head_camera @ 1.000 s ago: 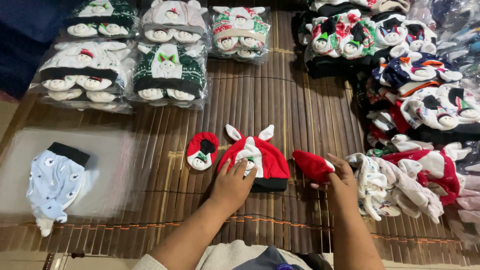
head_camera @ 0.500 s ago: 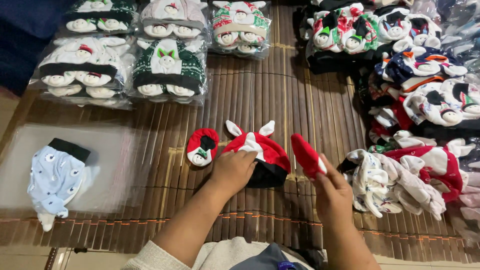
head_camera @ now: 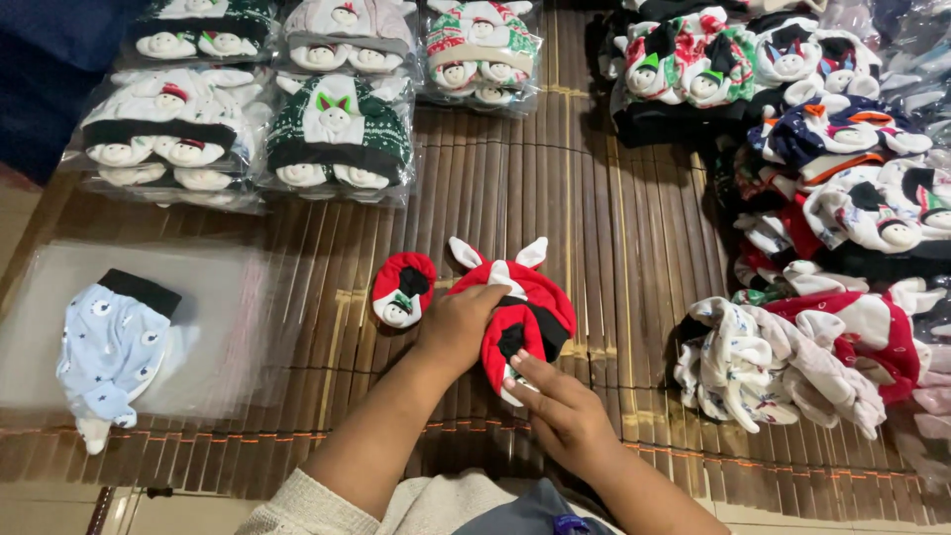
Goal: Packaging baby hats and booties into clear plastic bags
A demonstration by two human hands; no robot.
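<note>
Both hands flat on a red baby hat, laying a red bootie on top of it, mid-mat.

Left hand [head_camera: 458,327] lies with loosely curled fingers on the left side of the red hat with white ears [head_camera: 530,297], pinning it, gripping nothing. Right hand [head_camera: 565,411] has fingers together, pressing the near end of a red bootie [head_camera: 507,347] that lies over the hat. A second red bootie [head_camera: 401,289] sits just left of the hat, touching nothing I can confirm. To do it well, I judge: keep the left hand holding the hat flat, line the bootie up square on the centre, smooth out folds, then match the other bootie beside it. Bamboo mat [head_camera: 594,218] underneath; clear bag with a pale blue garment [head_camera: 109,347] far left; bagged sets [head_camera: 337,139] at far side; loose pile of garments [head_camera: 783,357] right.
</note>
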